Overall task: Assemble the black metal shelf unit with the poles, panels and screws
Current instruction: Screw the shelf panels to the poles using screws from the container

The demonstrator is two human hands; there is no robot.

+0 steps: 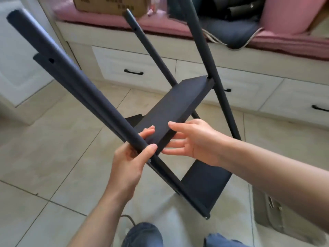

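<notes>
While the left hand [130, 160] grips one of four poles [85, 90], the right hand [194, 142]—fingers straight—touches one of two panels [170, 111].

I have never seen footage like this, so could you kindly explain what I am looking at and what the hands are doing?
There is no machine here: a person wears a camera on the head, so the single picture looks forward and down at their own hands. The left hand grips a black pole of a half-built shelf unit, tilted over the tiled floor. The right hand is open, its fingers at the end of the upper panel. A lower panel sits between the poles nearer the floor. Behind stand white drawers under a pink cushion, with a cardboard box on it.
</notes>
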